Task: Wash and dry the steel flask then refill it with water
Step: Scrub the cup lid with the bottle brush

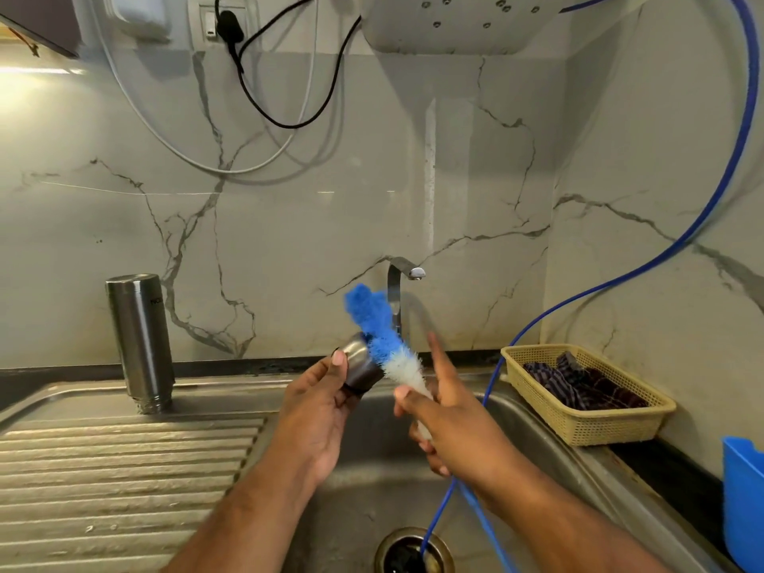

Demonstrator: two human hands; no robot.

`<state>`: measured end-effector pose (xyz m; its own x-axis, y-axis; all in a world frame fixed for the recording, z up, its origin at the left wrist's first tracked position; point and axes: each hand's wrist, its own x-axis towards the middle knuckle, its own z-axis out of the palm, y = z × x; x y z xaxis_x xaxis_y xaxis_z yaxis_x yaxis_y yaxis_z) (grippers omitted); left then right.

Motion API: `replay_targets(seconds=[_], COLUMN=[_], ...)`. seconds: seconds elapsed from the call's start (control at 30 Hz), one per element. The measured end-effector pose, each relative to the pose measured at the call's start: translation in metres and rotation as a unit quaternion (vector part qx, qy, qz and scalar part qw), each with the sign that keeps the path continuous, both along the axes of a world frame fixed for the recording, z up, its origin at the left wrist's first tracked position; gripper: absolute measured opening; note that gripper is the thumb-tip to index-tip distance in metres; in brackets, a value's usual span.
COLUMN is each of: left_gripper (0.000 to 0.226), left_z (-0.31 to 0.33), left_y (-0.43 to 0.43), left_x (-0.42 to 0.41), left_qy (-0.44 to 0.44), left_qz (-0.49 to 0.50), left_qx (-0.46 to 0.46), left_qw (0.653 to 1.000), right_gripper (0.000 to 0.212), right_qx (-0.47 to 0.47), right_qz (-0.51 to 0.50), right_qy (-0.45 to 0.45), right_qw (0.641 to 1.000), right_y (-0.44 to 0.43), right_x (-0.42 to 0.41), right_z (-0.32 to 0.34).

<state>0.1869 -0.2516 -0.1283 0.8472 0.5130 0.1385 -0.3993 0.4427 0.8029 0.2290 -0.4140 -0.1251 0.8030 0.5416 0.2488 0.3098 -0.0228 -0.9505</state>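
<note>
Sink (372, 481): steel basin, nearest the viewer; round drain (414, 550) at its bottom, with a thin blue hose (432, 525) running down into it.
Drainboard (124, 469): ribbed steel, left of the basin.
Left hand (318, 411): over the basin, thumb and fingers pinching a small steel flask cap (361, 366), which is held tilted.
Right hand (450, 415): just beside the left, fingers curled round the lower end of a bottle brush (384, 332), index finger pointing straight up. The brush has white bristles below and blue above, and leans up to the left with its bristles against the far end of the cap.
Steel flask (140, 341): stands upside down, threaded neck down, at the back of the drainboard, well apart from both hands.
Basket (599, 428): tan plastic, on the table right of the sink, holding a dark checked cloth (578, 382).
Blue container (744, 498): at the right edge, partly cut off.
Tap (397, 291): steel, behind the brush; no water visible.
Wall (289, 225): veined marble, with a white appliance (446, 22) and a looping black cable (264, 113) above.
</note>
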Motion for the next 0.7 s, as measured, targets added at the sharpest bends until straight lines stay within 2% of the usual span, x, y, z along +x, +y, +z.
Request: replay_targets(seconds=[0.1, 0.17, 0.23, 0.33, 0.47, 0.57, 0.7], left_gripper=[0.017, 0.019, 0.020, 0.016, 0.019, 0.018, 0.022], left_z=[-0.002, -0.003, -0.003, -0.004, -0.005, -0.005, -0.010], left_y=[-0.002, -0.005, -0.004, -0.005, -0.004, -0.003, 0.000], left_x=[-0.001, 0.000, -0.001, -0.001, 0.001, 0.001, 0.004], left_qy=[0.004, 0.001, 0.002, 0.010, 0.008, 0.013, 0.024], left_qz=[-0.004, -0.008, -0.009, -0.006, -0.015, -0.008, -0.011], left_qx=[0.027, 0.036, 0.038, 0.047, 0.056, 0.049, 0.064], left_qw=[1.000, 0.999, 0.999, 0.999, 0.998, 0.999, 0.998], right_gripper=[0.062, 0.050, 0.044, 0.045, 0.041, 0.041, 0.040], right_qx=[-0.009, 0.000, 0.015, 0.019, 0.026, 0.034, 0.003], right_qz=[-0.038, -0.011, 0.000, -0.036, 0.034, -0.020, 0.017], right_qy=[0.002, -0.021, -0.007, 0.028, 0.005, 0.037, -0.018], right_qw=[0.999, 1.000, 1.000, 0.999, 0.999, 0.999, 1.000], right_y=[0.002, 0.003, 0.002, -0.003, -0.008, -0.007, -0.007], right_x=[0.000, -0.003, -0.002, 0.003, -0.004, 0.003, -0.007], right_z=[0.002, 0.003, 0.004, 0.007, 0.010, 0.008, 0.009])
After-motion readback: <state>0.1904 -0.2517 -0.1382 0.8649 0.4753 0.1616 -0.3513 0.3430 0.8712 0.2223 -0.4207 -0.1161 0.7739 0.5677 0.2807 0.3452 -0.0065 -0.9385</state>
